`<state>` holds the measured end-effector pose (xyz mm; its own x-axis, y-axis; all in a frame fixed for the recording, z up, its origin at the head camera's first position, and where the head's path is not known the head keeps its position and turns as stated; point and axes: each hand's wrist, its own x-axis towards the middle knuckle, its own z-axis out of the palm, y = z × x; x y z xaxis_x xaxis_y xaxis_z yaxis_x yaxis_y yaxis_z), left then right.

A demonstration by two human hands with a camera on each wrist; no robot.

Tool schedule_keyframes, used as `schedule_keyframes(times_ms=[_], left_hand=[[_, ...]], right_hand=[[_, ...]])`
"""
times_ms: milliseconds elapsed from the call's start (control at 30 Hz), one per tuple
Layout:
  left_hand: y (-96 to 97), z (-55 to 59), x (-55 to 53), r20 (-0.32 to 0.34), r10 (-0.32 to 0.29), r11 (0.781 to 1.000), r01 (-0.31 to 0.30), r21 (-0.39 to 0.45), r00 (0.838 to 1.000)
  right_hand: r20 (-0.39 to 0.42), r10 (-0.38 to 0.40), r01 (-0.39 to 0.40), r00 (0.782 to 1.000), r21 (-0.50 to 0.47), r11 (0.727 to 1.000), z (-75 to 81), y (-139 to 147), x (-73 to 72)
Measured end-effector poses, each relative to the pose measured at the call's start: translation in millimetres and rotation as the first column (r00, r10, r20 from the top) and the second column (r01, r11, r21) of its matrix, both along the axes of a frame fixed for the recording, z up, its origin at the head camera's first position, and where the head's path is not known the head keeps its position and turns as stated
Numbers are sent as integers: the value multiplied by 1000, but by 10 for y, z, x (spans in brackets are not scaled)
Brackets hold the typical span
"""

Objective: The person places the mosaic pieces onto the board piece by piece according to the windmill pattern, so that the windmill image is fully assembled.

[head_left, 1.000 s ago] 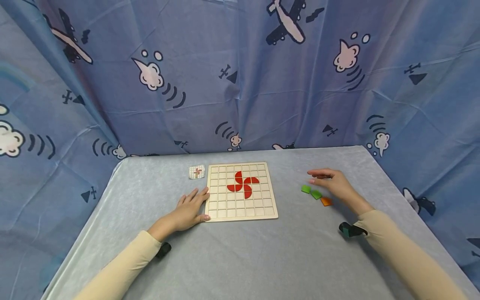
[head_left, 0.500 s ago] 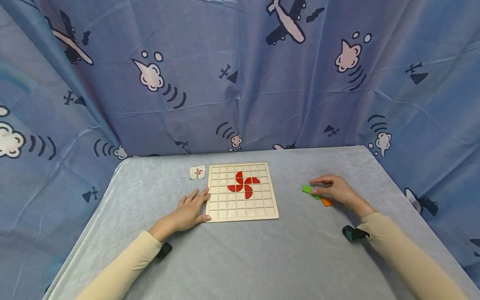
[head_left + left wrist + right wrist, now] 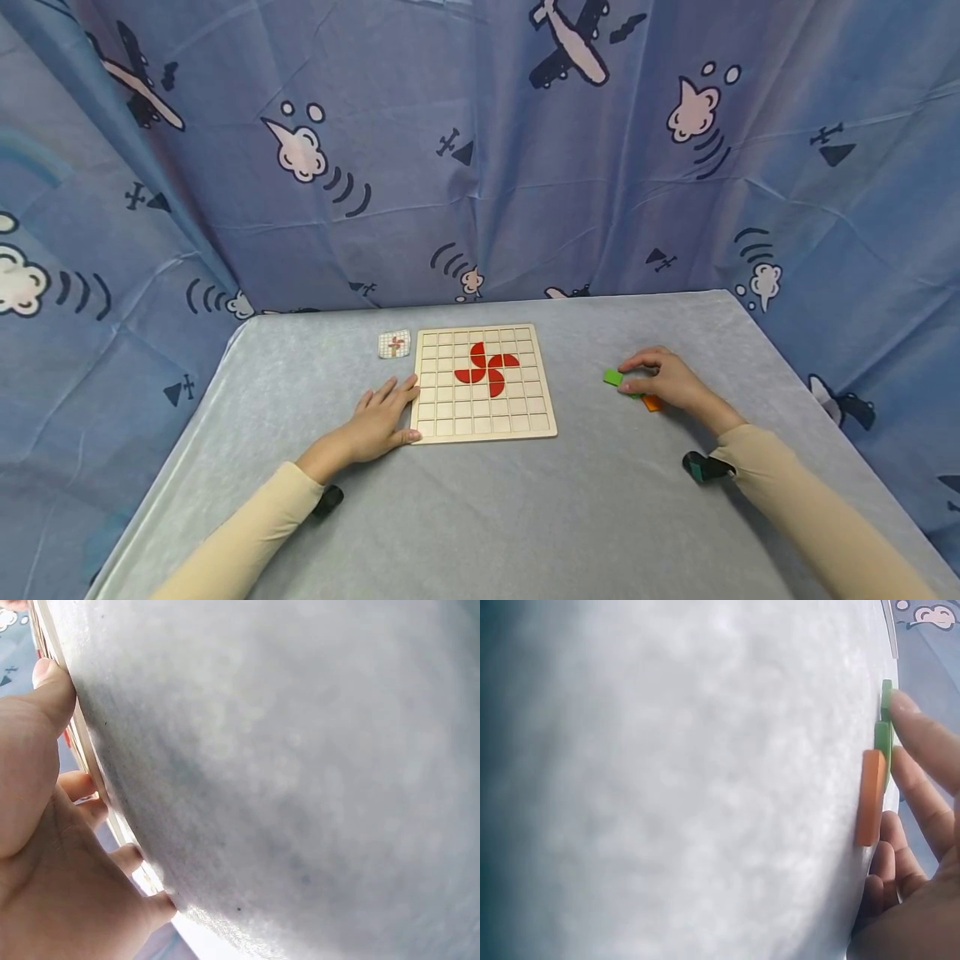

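In the head view my left hand (image 3: 378,423) lies spread at the left edge of a wooden grid board (image 3: 483,421). Its fingertips and thumb touch that edge, also in the left wrist view. Red rounded pieces (image 3: 495,382) form a pinwheel on the board. Over to the right, my right hand (image 3: 670,383) is low over the small tiles, thumb and index finger apart. One green tile (image 3: 612,377) shows just left of the fingertips; another green tile (image 3: 883,742) is mostly covered by the thumb in the head view. An orange tile (image 3: 652,403) lies under the hand's near side.
A small card (image 3: 393,344) with a printed grid and pinwheel lies left of the board's far corner. Grey cloth covers the table (image 3: 495,517). Behind it hangs a blue curtain (image 3: 405,167) with planes and clouds.
My right hand has come down and closer to the tiles, and its thumb now covers most of the second green tile. The left hand and the board have stayed put.
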<state>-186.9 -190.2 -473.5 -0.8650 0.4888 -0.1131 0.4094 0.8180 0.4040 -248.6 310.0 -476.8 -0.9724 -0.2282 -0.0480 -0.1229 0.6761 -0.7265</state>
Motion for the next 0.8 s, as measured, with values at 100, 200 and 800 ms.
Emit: schedule_keyframes(times_ms=[100,200,800], left_hand=[[-4,-5,-1,-1,-1,1000,1,-3,1000],[-3,-1,3,-3,-4,1000,4,1,1000],[-12,13,4,6,-11,1000,11,8,1000]], right_hand=[[5,-9,9,1000,2,1000,4,-8,0],[7,-17,17,1000,4,1000,2,-16,0],[13,-50,49,999,46,998,3,-61,-8]])
